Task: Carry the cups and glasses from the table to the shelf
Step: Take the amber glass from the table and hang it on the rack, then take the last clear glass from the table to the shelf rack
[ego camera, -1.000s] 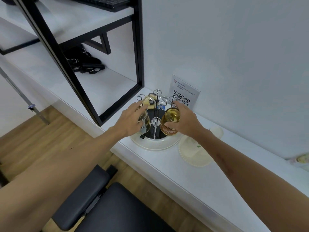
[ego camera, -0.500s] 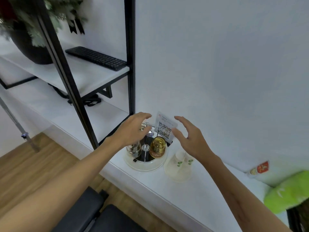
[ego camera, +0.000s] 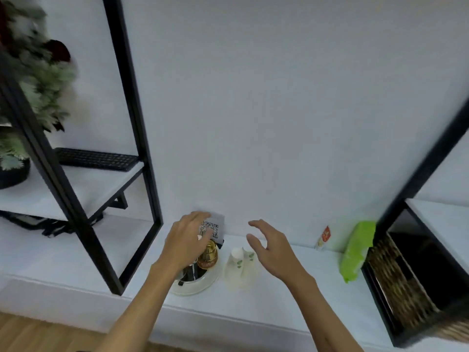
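Note:
An amber glass hangs upside down on a small metal rack that stands in a round white tray on the white shelf. My left hand hovers over the rack's left side with loosely bent fingers and hides whatever hangs there. It grips nothing that I can see. To the right of the tray stands a stack of upturned paper cups with green leaf prints. Just above those cups my right hand is spread and holds nothing.
A QR-code card leans on the wall behind the rack. A black shelf frame rises at the left, with a keyboard and a potted plant. At the right are a green packet, a small sachet and a wicker basket.
My right hand let go of the amber glass and drew back to the right. My left hand rose a little above the rack. The view tilted up and pulled away.

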